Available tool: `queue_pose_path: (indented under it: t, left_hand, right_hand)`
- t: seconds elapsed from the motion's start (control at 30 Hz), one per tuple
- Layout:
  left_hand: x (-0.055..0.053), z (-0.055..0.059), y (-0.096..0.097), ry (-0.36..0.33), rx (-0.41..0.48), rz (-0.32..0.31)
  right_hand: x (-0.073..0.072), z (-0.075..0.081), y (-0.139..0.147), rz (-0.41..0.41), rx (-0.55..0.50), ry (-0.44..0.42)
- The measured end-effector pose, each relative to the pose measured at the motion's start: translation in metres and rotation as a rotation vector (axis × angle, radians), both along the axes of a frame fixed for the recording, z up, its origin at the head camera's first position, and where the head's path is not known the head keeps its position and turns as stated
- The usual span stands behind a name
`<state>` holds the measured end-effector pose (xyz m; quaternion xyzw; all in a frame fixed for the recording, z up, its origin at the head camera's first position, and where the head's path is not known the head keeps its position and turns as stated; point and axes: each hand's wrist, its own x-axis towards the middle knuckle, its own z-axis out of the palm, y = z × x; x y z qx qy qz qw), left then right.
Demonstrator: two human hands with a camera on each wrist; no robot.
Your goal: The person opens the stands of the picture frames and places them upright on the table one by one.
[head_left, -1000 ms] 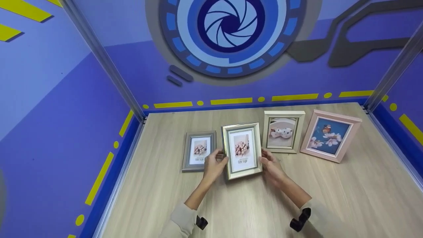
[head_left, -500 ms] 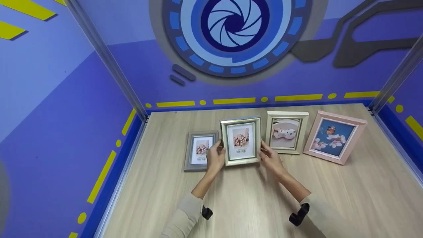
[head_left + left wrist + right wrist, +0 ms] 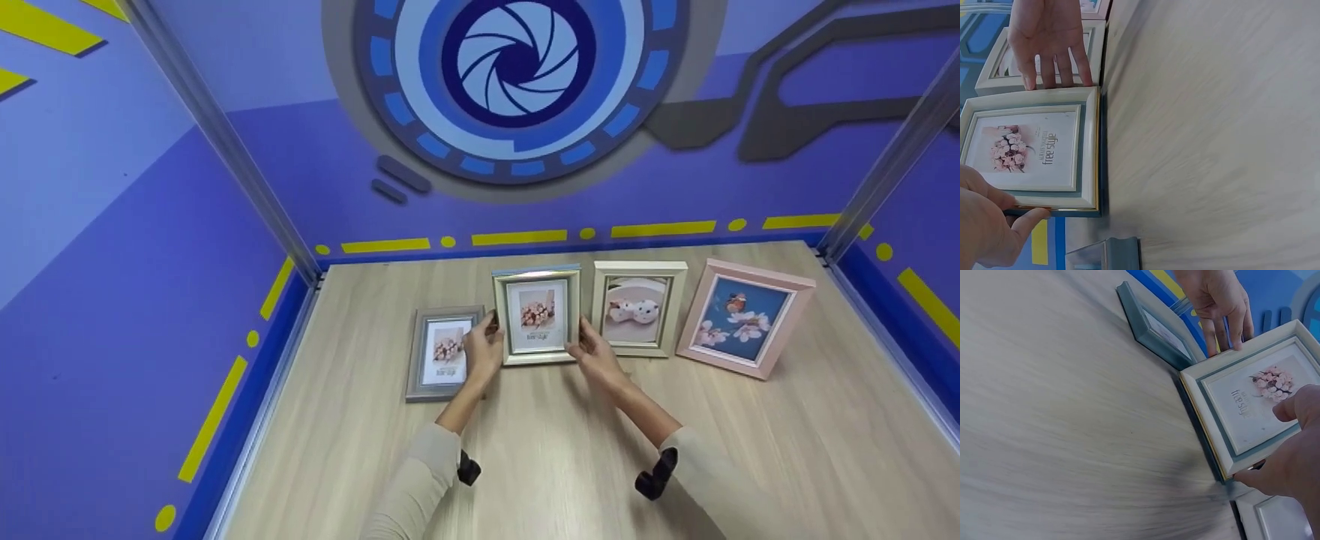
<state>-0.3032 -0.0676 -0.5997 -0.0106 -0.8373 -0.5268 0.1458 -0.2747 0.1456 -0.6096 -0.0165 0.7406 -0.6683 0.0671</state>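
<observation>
In the head view, a pale gold photo frame (image 3: 537,311) with a pink bouquet print stands upright toward the back of the table. My left hand (image 3: 484,352) grips its left side, thumb in front. At the lower right side, my right hand (image 3: 600,361) holds the frame. Both wrist views show the bouquet frame (image 3: 1024,149) between the hands, its lower edge at the tabletop; whether it bears on the wood is unclear. A grey photo frame (image 3: 442,356) with a similar print lies face up by my left hand, partly covered by it.
Right of the held frame stand a cream photo frame (image 3: 637,311) with a white figurine print and a pink photo frame (image 3: 746,319) with a bird-and-blossom picture. The wooden table (image 3: 555,457) is bounded by a blue back wall (image 3: 300,165) and side walls.
The bouquet frame has gone away from me, from tilted back to upright, into line beside the cream frame. Both hands have moved with it. The other frames stay put.
</observation>
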Motion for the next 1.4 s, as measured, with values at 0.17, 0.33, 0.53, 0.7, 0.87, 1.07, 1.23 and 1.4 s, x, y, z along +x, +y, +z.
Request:
queue_pose_path:
  t: [0.17,0.33,0.53,0.7,0.87,1.07,1.23,1.4]
  left_hand:
    - [0.0,0.0,-0.004,0.025,-0.004,-0.031]
    - [0.001,0.0,-0.008,0.012,-0.041,-0.085]
    - [0.006,0.002,-0.012,-0.052,-0.04,-0.108]
    - [0.007,0.003,-0.015,-0.07,-0.04,-0.112]
    - [0.012,0.001,-0.029,-0.09,-0.015,-0.137]
    - [0.025,0.001,-0.062,-0.09,-0.03,-0.161]
    - [0.032,0.001,-0.091,-0.105,0.006,-0.147]
    - [0.037,-0.004,-0.11,-0.12,-0.055,-0.066]
  right_hand:
    - [-0.003,-0.003,-0.001,0.02,-0.027,-0.001]
    - [-0.002,-0.005,0.003,0.057,-0.058,0.008]
    - [0.0,-0.006,0.002,0.082,-0.022,0.015]
    - [0.006,-0.005,0.004,0.099,0.062,-0.046]
    - [0.019,-0.006,0.01,0.167,0.125,-0.084]
    - [0.03,-0.012,0.021,0.233,0.072,-0.123]
    - [0.033,-0.016,0.025,0.261,0.032,-0.126]
    - [0.033,-0.018,0.014,0.343,-0.008,-0.113]
